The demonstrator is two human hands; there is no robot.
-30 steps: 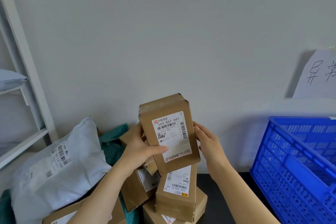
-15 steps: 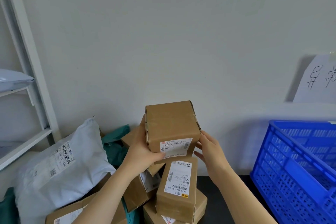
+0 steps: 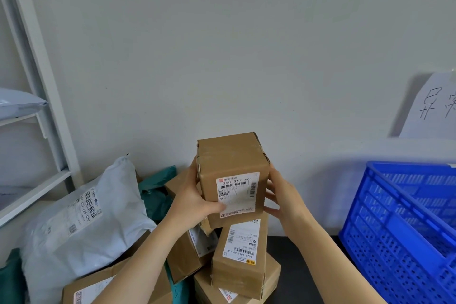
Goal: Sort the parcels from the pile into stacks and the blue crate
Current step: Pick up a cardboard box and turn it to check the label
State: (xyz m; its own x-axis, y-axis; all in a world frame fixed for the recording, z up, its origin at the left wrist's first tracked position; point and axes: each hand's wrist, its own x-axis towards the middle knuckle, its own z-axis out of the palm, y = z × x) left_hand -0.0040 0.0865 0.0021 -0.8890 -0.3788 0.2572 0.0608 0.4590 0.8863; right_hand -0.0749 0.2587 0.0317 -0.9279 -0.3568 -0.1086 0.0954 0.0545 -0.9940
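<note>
1. nearest the camera, the pile is still large. a labelled carton [image 3: 98,289] lies at the bottom left, and a flat carton [image 3: 274,271] carries an upright carton [image 3: 240,254]. more brown boxes are wedged between them, so i judge most of the sorting is still to do.
2. just above that upright carton, the brown box [image 3: 234,160] is held off the pile at mid-frame. its label faces the camera and it is a little tilted. it is assigned to neither a stack nor the crate.
3. the left hand [image 3: 195,201] grips the box's left side, with the thumb laid across the label's lower corner and the fingers hidden behind.
4. the right hand [image 3: 281,195] cups the opposite side. its fingers wrap towards the back and its thumb sits at the lower right edge. both forearms reach up from below.
5. to the right, on the dark table [image 3: 296,266], stands the blue crate [image 3: 385,242], apart from the box. no parcel shows in the part of it in view, and no finished stack is visible.
6. further left, a grey mailer bag [image 3: 81,217] and a green bag [image 3: 158,195] lean in the pile, unsorted.
7. at the back are a white shelf frame [image 3: 37,81] and a handwritten paper sign [image 3: 436,106] on the wall.
</note>
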